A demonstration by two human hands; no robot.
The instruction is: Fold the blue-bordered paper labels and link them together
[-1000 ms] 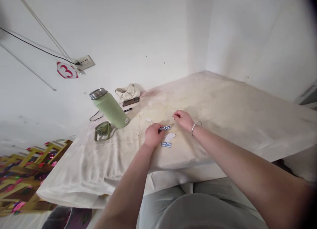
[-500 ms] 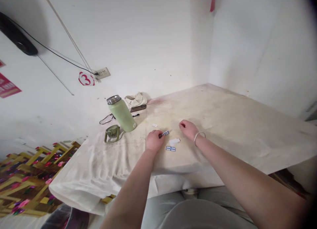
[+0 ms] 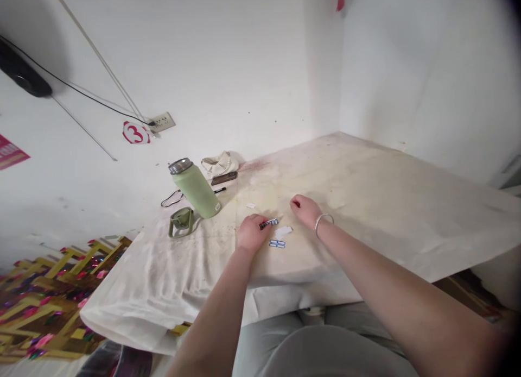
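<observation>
On the cloth-covered table, my left hand point(image 3: 249, 233) is closed on a small dark strip with blue-and-white markings point(image 3: 270, 223). Its exact kind is too small to tell. Just right of that strip lies a white paper piece point(image 3: 284, 231). A small sheet of blue-bordered white labels point(image 3: 277, 244) is flat on the cloth below it. My right hand point(image 3: 306, 209), with a bracelet at the wrist, is curled at the right of these pieces. Its fingers are pressed together, and whatever they might hold is hidden. A tiny white scrap point(image 3: 251, 205) lies beyond my left hand.
A green bottle point(image 3: 198, 191) without its lid stands at the left, with the lid point(image 3: 182, 220) beside it. Behind are a phone point(image 3: 224, 178), a pen point(image 3: 220, 190) and a cream pouch point(image 3: 221, 163). Yellow wooden frames point(image 3: 61, 290) stand left of the table point(image 3: 134, 274).
The whole view has shifted slightly, so things appear a little farther left. Both hands keep nearly the same pose, and the left still holds the strip.
</observation>
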